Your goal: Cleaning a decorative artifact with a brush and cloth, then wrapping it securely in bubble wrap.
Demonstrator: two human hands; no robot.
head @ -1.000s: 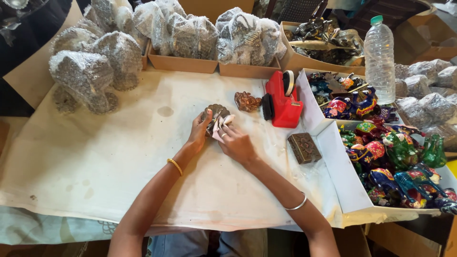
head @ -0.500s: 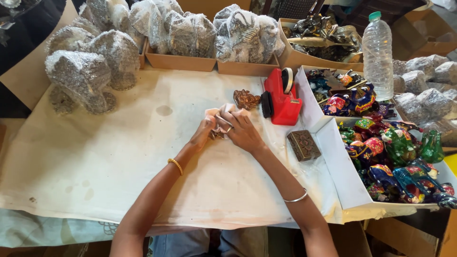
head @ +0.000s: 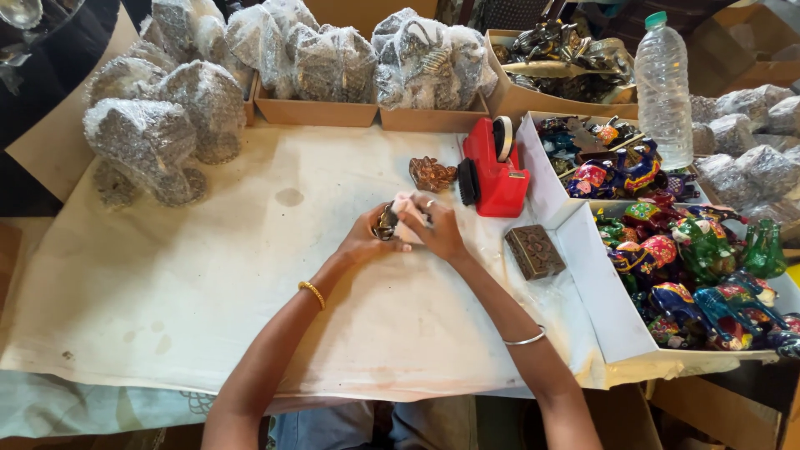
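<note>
Both hands meet over the middle of the paper-covered table [head: 208, 300]. My left hand [head: 367, 237] grips a small dark metal figurine [head: 385, 222] from the left. My right hand [head: 433, 229] presses a pale cloth [head: 406, 207] against the figurine; a ring shows on one finger. A second small brown metal figurine [head: 431, 173] lies on the table just beyond the hands, next to a red tape dispenser [head: 493, 171]. A small dark carved box [head: 534, 251] sits to the right of my right wrist.
Bubble-wrapped figures [head: 154, 133] stand at the far left, more in cardboard trays [head: 333, 112] along the back. White boxes [head: 612, 321] of colourful painted figurines [head: 692, 267] fill the right side. A plastic water bottle [head: 664, 87] stands behind them.
The hands have lifted the figurine off the table and drawn together, the cloth now wrapped closer around it. The head view has shifted slightly.
</note>
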